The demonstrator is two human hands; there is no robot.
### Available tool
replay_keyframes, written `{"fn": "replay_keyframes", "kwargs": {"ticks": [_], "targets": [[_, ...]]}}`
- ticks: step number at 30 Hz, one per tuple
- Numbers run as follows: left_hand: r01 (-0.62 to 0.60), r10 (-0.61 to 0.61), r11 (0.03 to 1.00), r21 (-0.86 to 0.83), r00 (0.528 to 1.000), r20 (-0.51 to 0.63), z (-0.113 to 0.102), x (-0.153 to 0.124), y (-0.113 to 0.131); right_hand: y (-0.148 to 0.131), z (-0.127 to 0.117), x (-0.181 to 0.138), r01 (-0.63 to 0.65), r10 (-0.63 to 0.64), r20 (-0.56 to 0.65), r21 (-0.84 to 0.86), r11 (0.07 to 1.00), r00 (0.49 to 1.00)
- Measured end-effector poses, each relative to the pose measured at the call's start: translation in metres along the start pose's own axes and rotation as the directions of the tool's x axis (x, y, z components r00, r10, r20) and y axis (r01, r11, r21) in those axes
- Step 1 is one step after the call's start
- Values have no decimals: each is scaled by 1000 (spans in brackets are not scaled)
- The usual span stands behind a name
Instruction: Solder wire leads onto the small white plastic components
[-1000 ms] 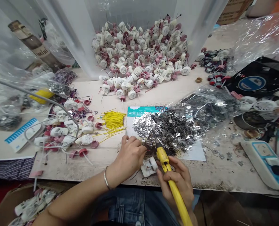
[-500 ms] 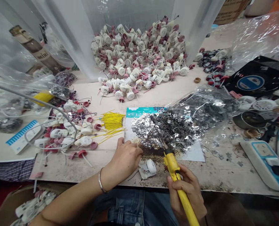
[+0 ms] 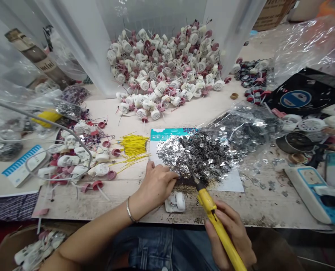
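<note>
My right hand (image 3: pixel 229 237) grips the yellow handle of a soldering iron (image 3: pixel 209 207), its thin metal tip reaching into the edge of a heap of small silver metal tabs (image 3: pixel 198 156). My left hand (image 3: pixel 157 184) rests on the workbench (image 3: pixel 71 207), fingertips at the heap's near edge, with nothing visible in it. Between both hands lies a small white plastic part (image 3: pixel 175 202), touched by neither. A clear plastic bag of the same tabs (image 3: pixel 248 130) spills toward the heap, which sits on a white and teal card (image 3: pixel 167 134).
A large mound of white parts with pink caps (image 3: pixel 162 71) stands beyond the card. Yellow wires (image 3: pixel 132 146) and more wired white parts (image 3: pixel 77 158) lie left. A white and blue power strip (image 3: pixel 308 194) and a dark metal pot (image 3: pixel 293 143) sit right.
The soldering iron and my right hand have moved down and right, away from the white part. That part has shifted slightly left, and my left hand has moved slightly up.
</note>
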State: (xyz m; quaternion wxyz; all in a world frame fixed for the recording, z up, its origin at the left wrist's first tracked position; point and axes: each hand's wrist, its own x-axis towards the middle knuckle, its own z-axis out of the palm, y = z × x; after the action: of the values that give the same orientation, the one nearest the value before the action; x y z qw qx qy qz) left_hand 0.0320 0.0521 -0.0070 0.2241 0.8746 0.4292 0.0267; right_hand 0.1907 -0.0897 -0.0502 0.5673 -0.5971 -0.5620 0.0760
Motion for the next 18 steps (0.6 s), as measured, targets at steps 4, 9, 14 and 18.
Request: {"fn": "replay_keyframes", "kwargs": {"ticks": [4, 9, 14, 18], "targets": [[24, -24, 1000, 3, 999, -42, 6, 13, 0, -12, -15, 1, 6, -4, 24, -69, 998, 1000], [54, -54, 998, 34, 998, 20, 1, 17, 6, -19, -20, 1, -83, 83, 0, -73, 994, 997], [91, -94, 995, 43, 993, 64, -3, 16, 10, -11, -22, 3, 16, -7, 123, -72, 997, 992], [104, -105, 993, 50, 994, 33, -2, 20, 10, -6, -23, 5, 46, -37, 146, -57, 997, 989]]}}
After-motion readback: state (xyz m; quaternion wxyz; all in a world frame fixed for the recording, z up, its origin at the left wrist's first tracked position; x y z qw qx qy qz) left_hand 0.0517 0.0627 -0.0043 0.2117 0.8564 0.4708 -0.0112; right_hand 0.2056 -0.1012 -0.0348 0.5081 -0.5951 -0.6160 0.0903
